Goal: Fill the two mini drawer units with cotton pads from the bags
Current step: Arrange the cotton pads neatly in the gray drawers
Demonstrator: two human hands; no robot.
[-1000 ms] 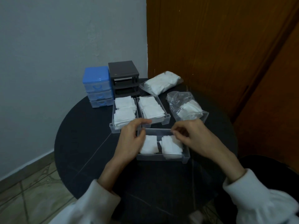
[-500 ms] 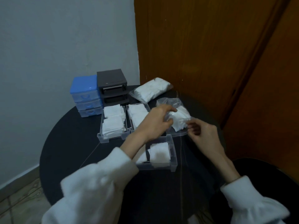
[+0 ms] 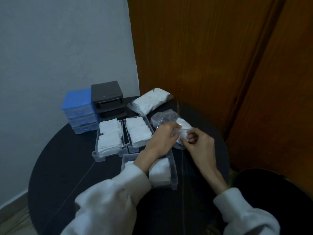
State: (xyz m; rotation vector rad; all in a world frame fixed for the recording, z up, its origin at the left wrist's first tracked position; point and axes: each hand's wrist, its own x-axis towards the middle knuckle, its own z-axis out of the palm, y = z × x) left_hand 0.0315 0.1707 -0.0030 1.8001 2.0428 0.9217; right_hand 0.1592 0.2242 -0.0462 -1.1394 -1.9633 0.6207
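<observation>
A blue mini drawer unit [image 3: 79, 110] and a black mini drawer unit [image 3: 108, 99] stand at the back of the round table. Three clear drawers lie out on the table: two full of white cotton pads [image 3: 110, 137] [image 3: 138, 131], and a nearer drawer [image 3: 172, 168] partly filled, crossed by my left forearm. My left hand [image 3: 163, 139] and my right hand [image 3: 199, 144] both grip the open clear bag of pads [image 3: 183, 126] at its mouth. A second, full bag [image 3: 149, 100] lies behind it.
The dark round table [image 3: 67, 167] stands in a corner, with a grey wall at the left and a wooden door [image 3: 203, 65] close behind the bags. A dark stool or seat [image 3: 271, 192] sits at the lower right. Tiled floor shows at the lower left.
My hands left the near drawer and moved back right to the open bag. My left hand reached across the drawer and now both hands grip the bag's mouth.
</observation>
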